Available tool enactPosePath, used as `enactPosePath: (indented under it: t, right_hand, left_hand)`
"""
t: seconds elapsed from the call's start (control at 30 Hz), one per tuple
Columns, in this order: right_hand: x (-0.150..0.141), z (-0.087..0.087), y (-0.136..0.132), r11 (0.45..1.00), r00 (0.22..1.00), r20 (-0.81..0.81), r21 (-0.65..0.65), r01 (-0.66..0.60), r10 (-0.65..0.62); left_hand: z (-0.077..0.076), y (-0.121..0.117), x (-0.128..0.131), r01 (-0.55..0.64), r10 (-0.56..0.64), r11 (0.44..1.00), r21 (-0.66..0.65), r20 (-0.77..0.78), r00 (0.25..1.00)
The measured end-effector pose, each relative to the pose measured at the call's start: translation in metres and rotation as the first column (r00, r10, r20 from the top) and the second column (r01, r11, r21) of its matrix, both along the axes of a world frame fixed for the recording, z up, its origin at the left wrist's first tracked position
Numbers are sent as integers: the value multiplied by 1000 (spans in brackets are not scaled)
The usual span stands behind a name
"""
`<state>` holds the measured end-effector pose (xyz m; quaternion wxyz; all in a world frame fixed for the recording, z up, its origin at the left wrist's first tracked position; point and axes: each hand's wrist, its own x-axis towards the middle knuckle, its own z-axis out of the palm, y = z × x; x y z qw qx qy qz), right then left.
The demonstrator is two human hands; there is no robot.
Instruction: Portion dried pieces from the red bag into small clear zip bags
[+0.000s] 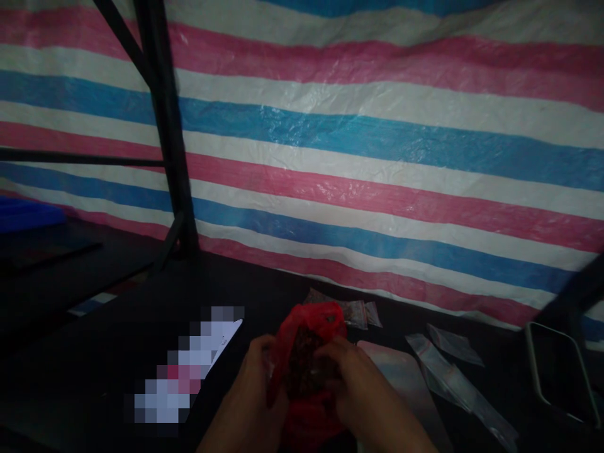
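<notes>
We have the red bag (309, 365) low in the middle of the view, pinched between both hands over the dark table (117, 377): our left hand (252, 396) grips its 9 o'clock side, fingers curled round the plastic, and our right hand (361, 393) closes on its 3 o'clock side, with fingertips hooked over the mouth. Dark, lumpy contents show through the opening, though the light is too dim to say what they are. The likeliest trouble, as we judge it, is a spill: the thin plastic is stretched open between two grips, so an uneven pull could tear it or tip the contents onto the black surface, where small dark pieces would be hard to find. A slack grip on either side would let the mouth fold shut or the bag sag. At 1 o'clock from the bag, just behind it, small filled pouches (352, 311) lie close enough to be knocked. At 3 o'clock a flat clear bag (401, 377) lies just beside our right wrist, and further clear bags (453, 371) trail off toward 4 o'clock; a sweeping forearm could slide them. A wire-rimmed tray (559, 371) stands near the far right edge. At 9 o'clock lies a paper sheet (189, 371). The striped tarp (377, 145) closes off everything from 10 to 2 o'clock, and a black post (170, 138) rises at 11, so free room lies mainly on the bare table toward 8 o'clock.
</notes>
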<state>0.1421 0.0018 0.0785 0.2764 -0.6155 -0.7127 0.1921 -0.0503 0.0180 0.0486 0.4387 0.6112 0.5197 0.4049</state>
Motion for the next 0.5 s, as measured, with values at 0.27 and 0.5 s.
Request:
enactPosePath:
  t: [0.27, 0.5]
  right_hand:
    - [-13, -2, 5, 1000, 1000, 11, -2, 1, -1]
    - [-19, -12, 9, 1000, 994, -106, 24, -4, 6]
  left_hand:
    - [11, 9, 3, -108, 130, 989, -104, 237, 963]
    - [6, 13, 5, -185, 184, 982, -30, 337, 923]
